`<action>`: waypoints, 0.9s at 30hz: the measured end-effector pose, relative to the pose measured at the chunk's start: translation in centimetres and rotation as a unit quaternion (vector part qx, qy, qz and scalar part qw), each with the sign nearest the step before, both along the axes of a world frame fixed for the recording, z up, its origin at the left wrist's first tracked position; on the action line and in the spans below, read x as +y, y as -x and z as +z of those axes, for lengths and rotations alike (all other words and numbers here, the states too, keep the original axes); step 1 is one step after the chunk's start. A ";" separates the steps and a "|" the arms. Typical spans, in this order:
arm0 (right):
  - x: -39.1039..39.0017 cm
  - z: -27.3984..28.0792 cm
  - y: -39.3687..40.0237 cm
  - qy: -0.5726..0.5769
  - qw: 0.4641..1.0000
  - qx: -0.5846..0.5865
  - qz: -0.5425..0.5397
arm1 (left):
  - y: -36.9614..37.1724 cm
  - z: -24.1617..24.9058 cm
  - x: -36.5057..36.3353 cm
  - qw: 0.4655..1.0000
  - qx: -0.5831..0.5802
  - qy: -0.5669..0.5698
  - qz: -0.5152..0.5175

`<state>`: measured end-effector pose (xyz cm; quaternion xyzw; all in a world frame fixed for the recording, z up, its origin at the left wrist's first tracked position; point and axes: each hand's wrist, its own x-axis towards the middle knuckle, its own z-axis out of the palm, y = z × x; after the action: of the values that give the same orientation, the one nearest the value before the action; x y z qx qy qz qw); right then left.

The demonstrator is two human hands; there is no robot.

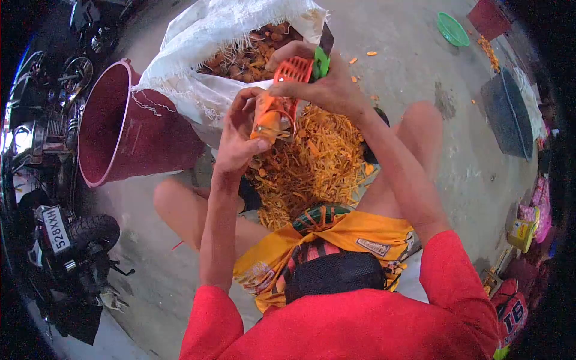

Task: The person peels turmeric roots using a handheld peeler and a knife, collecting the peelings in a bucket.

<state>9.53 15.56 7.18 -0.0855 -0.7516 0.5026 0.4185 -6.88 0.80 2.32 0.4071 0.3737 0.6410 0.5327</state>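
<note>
Single view only; no second view is available, so no overlap is recorded. The scene is seen from a head-worn camera, aimed forward and steeply down. A wide fisheye lens is used: edges are curved and corners are blacked out. The pile of orange shavings (318, 162) is taken as landmark, near frame centre and at close range. The white sack (198, 36) is framed beyond it, the maroon bucket (114, 120) to its left, a parked motorcycle (60, 240) further left.

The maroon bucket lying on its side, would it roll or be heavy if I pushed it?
The bucket lies on its round wall, so it may roll. The sack leaning against it may check that. It looks empty and thin-walled, so probably light.
</note>
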 end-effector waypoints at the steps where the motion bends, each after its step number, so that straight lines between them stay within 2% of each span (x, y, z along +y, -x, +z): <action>1: 0.4 -0.6 0.4 0.003 1.000 0.012 -0.006 | -0.1 -0.4 -0.1 1.000 0.018 -0.012 0.004; 2: 1.8 -1.6 0.4 0.009 1.000 0.010 -0.008 | -0.1 -0.8 -0.5 1.000 0.017 -0.006 0.002; 4: 4.7 -2.2 0.1 0.047 0.993 -0.034 -0.103 | 0.1 -0.9 -0.7 0.999 -0.009 -0.038 -0.011; 5: 5.1 -2.0 -0.4 0.098 0.987 -0.052 -0.112 | -0.2 -0.8 -0.9 0.999 -0.014 -0.034 0.009; 6: 4.6 -1.6 -0.4 0.095 0.988 -0.050 -0.112 | -0.3 -0.3 -0.6 0.999 -0.013 -0.037 0.009; 9: 0.4 0.2 0.1 0.046 0.999 0.007 0.006 | -0.2 0.3 -0.2 0.999 0.010 -0.002 0.037; 11: 0.8 -0.1 0.5 0.066 0.998 0.011 0.007 | -0.1 -0.1 -0.3 0.999 -0.007 -0.018 0.031; 13: 2.5 -1.2 0.4 0.137 0.990 0.027 -0.007 | -0.4 -0.1 -0.7 0.999 -0.011 -0.022 0.025; 14: 3.7 -1.7 0.1 0.137 0.990 0.027 -0.010 | -0.4 0.0 -0.7 0.999 -0.013 -0.035 0.020; 16: 4.5 -0.7 0.1 0.115 0.989 0.008 -0.090 | -0.3 0.2 -0.3 0.999 -0.011 -0.039 0.004; 17: 3.9 -0.6 -0.4 0.065 0.993 0.008 -0.095 | 0.0 0.5 -0.1 0.999 -0.007 -0.042 -0.009; 18: 2.5 0.0 -0.4 0.062 0.994 0.009 -0.093 | 0.0 0.7 0.1 0.999 -0.006 -0.044 -0.006; 20: -0.1 0.6 -0.2 0.052 0.998 0.003 0.023 | -0.3 1.1 0.1 1.000 -0.017 -0.020 0.011; 22: -0.7 0.7 0.1 0.070 0.997 -0.020 0.031 | -0.3 0.9 0.0 0.999 -0.019 -0.020 0.019; 27: -0.2 0.4 0.3 0.049 0.999 0.014 0.011 | -0.3 0.6 0.0 0.999 -0.016 -0.003 0.045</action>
<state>9.23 15.40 7.54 -0.0904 -0.7211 0.5446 0.4186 -6.53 0.85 2.88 0.3816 0.3810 0.6716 0.5081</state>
